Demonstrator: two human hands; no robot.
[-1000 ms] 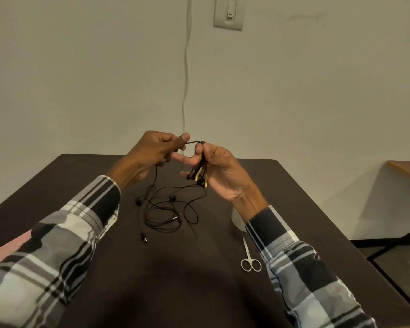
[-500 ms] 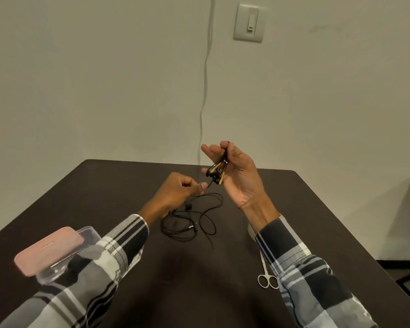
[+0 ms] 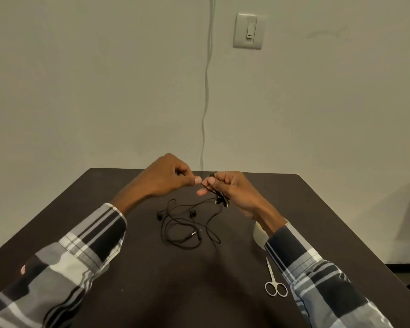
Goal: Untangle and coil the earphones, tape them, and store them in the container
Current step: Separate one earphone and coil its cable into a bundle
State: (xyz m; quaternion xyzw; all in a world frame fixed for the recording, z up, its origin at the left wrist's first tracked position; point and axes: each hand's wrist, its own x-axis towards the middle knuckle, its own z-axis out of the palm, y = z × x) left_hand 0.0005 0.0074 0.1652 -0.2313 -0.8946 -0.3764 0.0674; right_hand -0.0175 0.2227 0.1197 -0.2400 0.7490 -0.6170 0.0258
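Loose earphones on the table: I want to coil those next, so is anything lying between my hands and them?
Nothing visible does. The loose earphones lie on bare table just below the left hand and right hand, which hold another black cable above them. The scissors lie apart, beside the right sleeve.

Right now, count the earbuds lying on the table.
2. One earbud lies at the left edge of the loose cable; the other earbud lies right of it, inside the loops. The right hand holds a coiled bundle that may hide more.
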